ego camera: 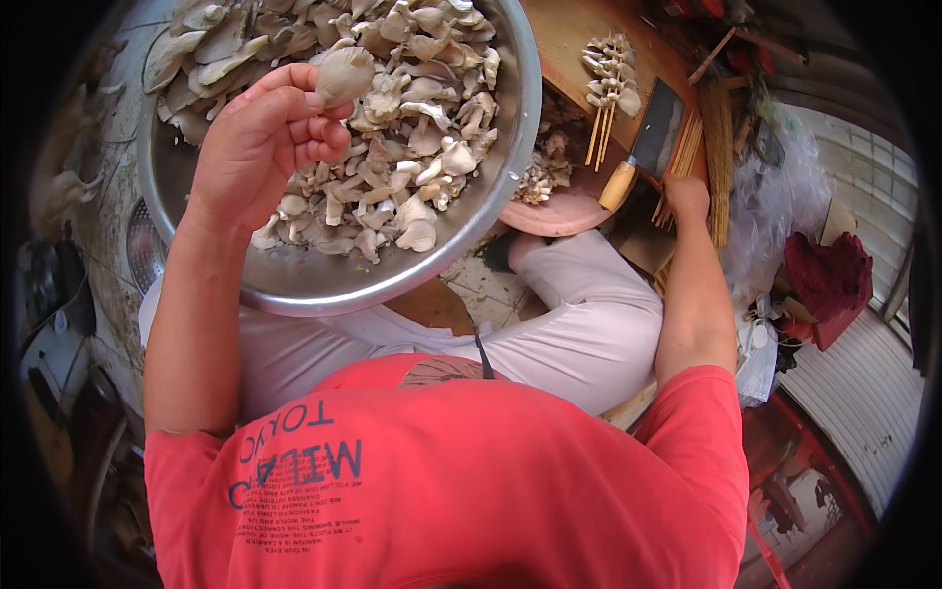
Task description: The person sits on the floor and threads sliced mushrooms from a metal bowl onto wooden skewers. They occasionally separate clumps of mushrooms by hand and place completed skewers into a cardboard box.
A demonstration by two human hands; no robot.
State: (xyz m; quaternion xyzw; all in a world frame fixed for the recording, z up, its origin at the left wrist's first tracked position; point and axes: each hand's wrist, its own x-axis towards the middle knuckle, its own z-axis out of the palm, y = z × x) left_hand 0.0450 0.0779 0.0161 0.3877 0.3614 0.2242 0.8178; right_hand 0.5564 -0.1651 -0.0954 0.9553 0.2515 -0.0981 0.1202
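Between the thumb and fingers of my left hand [272, 140] is one oyster mushroom [344, 76], held above a large metal basin [353, 294] heaped with oyster mushrooms [423, 140]. My right hand [686, 197] is on the lower part of a bundle of bamboo skewers [686, 143] at the right; how firmly its fingers close on them is hard to tell. Left of that hand, a cleaver [657, 121] with a wooden handle lies by the edge of a wooden board [567, 37]. Skewers threaded with mushroom pieces [612, 70] rest on the board.
A pinkish basin [563, 215] holding mushroom pieces stands partly under the board. Right of my right hand are a straw broom [715, 147], clear plastic bags [784, 169] and a dark red cloth [830, 276]. A perforated metal strainer [143, 247] sits left of the large basin.
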